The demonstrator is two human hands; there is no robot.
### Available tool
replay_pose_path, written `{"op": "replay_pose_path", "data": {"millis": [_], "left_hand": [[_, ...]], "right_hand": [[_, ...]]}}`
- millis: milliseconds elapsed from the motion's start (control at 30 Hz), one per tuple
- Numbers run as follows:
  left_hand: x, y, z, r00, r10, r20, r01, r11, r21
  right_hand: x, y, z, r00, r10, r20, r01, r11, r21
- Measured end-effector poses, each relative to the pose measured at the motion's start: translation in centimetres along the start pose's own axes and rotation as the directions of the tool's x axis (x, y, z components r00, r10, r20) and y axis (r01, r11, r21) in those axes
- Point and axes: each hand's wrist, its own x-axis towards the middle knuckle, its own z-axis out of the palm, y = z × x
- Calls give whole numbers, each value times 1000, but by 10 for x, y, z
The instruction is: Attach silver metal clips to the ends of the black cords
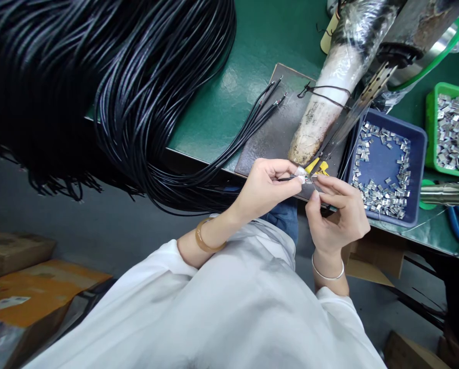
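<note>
My left hand [265, 187] pinches the end of a black cable [283, 179] between thumb and fingers; white wrapping covers its fingertips. Close to its right, my right hand [339, 210] has thumb and forefinger closed on a thin silvery wire [316, 188]. Between the hands a small metal connector piece [309, 179] shows, partly hidden by fingers. A soldering iron [339, 130] slants down from the upper right, its tip close above the fingertips. Yellow plastic pieces [322, 167] sit just behind them. Several cable ends [265, 107] lie on a dark plate [279, 133].
A large bundle of black cables [148, 92] hangs over the table edge at left. A white tube [321, 107] angles down above the plate. At right are a blue tray [418, 169] and a green bin [430, 128] of metal pieces, and a wire spool [440, 193].
</note>
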Motion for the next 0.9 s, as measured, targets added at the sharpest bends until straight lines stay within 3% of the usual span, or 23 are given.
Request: {"op": "replay_pose_path", "data": {"millis": [233,533,733,900], "left_hand": [[-2,-1,1,1000,2,-26,-1,998,65],[-3,2,-1,1000,21,19,-23,995,98],[-4,1,-2,999,15,28,-17,994,106],[-3,-1,-1,999,28,31,-31,995,99]], "right_hand": [[3,1,0,1000,2,0,-2,999,-39],[1,-2,1,999,-7,-37,7,1000,-7],[-4,1,0,997,-71,-31,69,994,-82],[-2,0,0,999,-52,-14,51,995,-86]]}}
